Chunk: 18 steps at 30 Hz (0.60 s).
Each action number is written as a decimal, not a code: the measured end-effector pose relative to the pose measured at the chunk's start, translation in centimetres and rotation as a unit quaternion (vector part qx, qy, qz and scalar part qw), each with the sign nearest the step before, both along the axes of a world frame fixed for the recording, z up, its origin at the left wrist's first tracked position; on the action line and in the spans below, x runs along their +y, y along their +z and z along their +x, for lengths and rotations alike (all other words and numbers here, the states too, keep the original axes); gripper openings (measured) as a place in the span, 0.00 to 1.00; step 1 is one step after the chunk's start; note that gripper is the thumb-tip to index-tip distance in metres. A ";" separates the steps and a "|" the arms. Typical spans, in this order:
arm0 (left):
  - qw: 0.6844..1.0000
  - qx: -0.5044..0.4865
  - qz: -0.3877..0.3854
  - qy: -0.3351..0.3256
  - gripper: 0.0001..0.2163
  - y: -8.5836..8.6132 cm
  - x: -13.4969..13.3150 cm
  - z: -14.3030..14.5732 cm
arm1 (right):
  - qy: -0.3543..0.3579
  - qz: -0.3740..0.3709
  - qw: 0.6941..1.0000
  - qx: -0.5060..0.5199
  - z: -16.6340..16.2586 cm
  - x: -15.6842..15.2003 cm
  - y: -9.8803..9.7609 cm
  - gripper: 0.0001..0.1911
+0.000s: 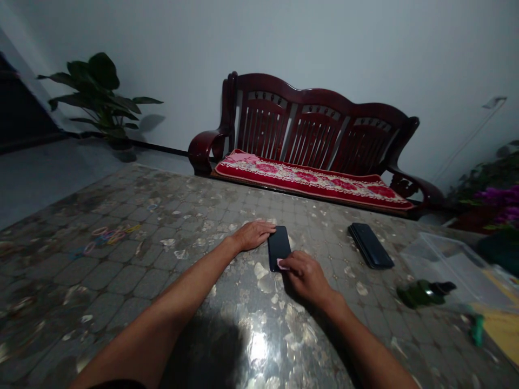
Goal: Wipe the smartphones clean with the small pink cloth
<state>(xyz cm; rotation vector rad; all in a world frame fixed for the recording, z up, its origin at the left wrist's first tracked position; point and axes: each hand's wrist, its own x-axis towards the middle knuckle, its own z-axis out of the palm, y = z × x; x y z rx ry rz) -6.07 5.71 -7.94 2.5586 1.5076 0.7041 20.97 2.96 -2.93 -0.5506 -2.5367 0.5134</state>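
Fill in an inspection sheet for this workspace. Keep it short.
Surface: patterned tabletop, glossy, with a bright reflection near the person.
Job's things: dark phone lying flat; small pale pink piece on its near end, material unclear.
Clutter: coloured bands to the left; dark wallet-like item, green bottle and clear plastic box to the right.
Hands: left hand touches the phone's far left corner; right hand pinches the pink piece.
Cables: thin line on the right wall, possibly a cable.
Surroundings: wooden bench beyond the table, potted plant at left, purple flowers at right.
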 end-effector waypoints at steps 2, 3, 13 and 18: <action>1.000 0.003 0.003 -0.001 0.15 0.1 0.0 0.0 | -0.024 0.010 0.999 -0.022 0.5 0.4 -0.1 0.13; 1.000 0.003 0.003 -0.002 0.15 0.1 0.0 0.0 | -0.030 0.011 0.999 -0.031 0.8 0.5 -0.2 0.14; 1.000 0.002 -0.009 -0.002 0.17 0.3 0.0 0.1 | 0.002 0.016 1.000 -0.023 -1.7 -1.1 -0.9 0.15; 1.000 0.010 -0.022 -0.001 0.17 0.6 -0.2 0.1 | -0.006 0.008 0.999 -0.037 -1.4 -0.7 -0.7 0.15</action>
